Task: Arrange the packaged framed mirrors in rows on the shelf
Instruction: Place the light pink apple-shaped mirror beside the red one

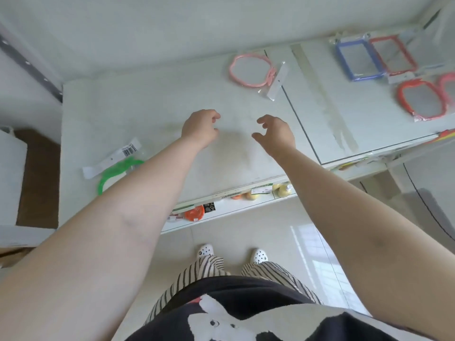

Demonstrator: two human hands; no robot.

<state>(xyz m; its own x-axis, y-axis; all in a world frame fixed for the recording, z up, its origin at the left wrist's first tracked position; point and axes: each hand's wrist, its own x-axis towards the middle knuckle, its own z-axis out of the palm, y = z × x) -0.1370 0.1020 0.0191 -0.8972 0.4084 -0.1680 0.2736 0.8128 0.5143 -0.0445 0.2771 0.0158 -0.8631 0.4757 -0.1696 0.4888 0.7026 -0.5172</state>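
Observation:
Both my hands hover over the middle of the white shelf (152,112), a short gap between them. My left hand (200,127) and my right hand (275,132) have loosely curled fingers and hold nothing. A pink round-framed mirror (251,69) in its clear pack lies beyond my hands. A green-framed mirror (115,172) lies at the near left, partly hidden by my left forearm. On the right shelf section lie a blue rectangular mirror (357,59), a red rectangular mirror (394,54) and a red oval mirror (422,99).
Another red frame (448,86) is cut off at the right edge. A lower shelf (221,210) holds small orange and yellow goods. A cardboard box (37,178) stands at the left. My feet stand on the tiled floor (278,232) close to the shelf front.

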